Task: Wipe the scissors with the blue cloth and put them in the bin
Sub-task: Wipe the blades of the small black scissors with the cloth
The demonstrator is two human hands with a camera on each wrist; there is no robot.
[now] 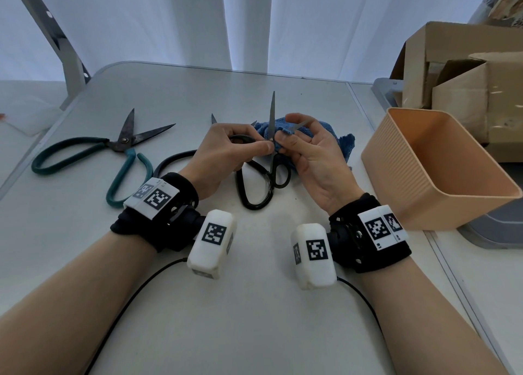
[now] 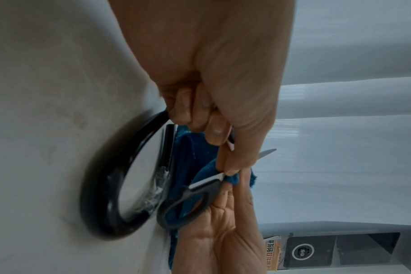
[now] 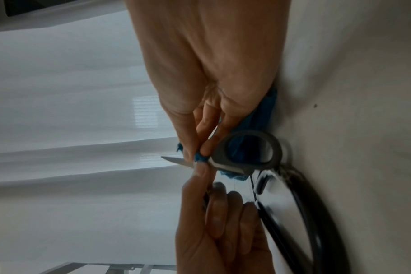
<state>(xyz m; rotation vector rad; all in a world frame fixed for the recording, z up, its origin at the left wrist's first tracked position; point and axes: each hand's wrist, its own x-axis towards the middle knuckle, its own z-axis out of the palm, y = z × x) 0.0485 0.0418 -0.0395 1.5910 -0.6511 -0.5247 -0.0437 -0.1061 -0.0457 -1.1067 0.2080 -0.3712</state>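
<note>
**Open scissors pinched at the pivot, blades pointing far, bin to the right**

At the far left of the table [image 1: 198,304] lie green-handled scissors [image 1: 93,154], blades spread, well apart from the hands. Just right of them, black-looped scissors [image 1: 175,159] lie partly hidden under the left wrist.

At centre, the left hand [image 1: 226,154] grips the small black-handled scissors [image 1: 272,137]; its thumb and forefinger are together, pinched on the metal at the pivot, and the other fingers are curled in. One blade points straight away toward the far side, the other splays off to the right, and the handle loops hang on the near side. Their long axis so runs near to far, between the two hands.

The right hand [image 1: 314,159] meets them from the right, thumb and forefinger clamped on a fold of the blue cloth [image 1: 334,137] pressed at the blade root; the remaining fingers are loosely spread. The rest of the cloth lies bunched behind that hand.

Farther right stands the orange bin [image 1: 424,176], mouth open and nothing visible inside; the right hand is the nearer to it. The wipe probably runs from pivot outward toward the far tip.
</note>
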